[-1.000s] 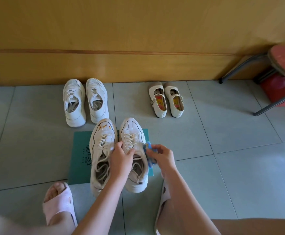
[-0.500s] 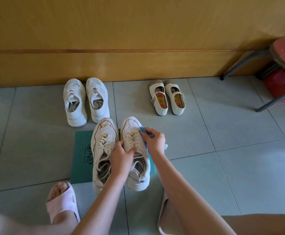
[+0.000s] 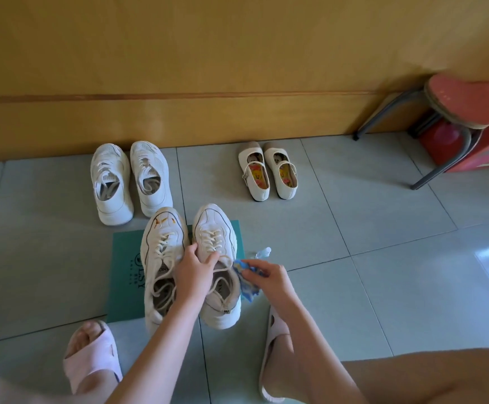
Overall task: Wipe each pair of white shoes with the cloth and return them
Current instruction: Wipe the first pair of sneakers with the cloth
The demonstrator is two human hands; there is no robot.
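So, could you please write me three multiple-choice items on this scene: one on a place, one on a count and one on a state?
1. Where do the strap shoes stand?
A. on a shelf
B. by the wooden wall, right of the mesh sneakers
C. inside a cupboard

2. How many pairs of white shoes are in view?
A. two
B. three
C. four

3. What is the right hand doing?
A. hanging empty
B. tying a lace
C. pinching the blue cloth beside the held shoes

Answers:
1 B, as both pairs stand side by side along the wall.
2 B, as two pairs stand at the wall and the left hand grips the lace-up pair over the teal mat.
3 C, as its fingers curl round the cloth next to that pair.
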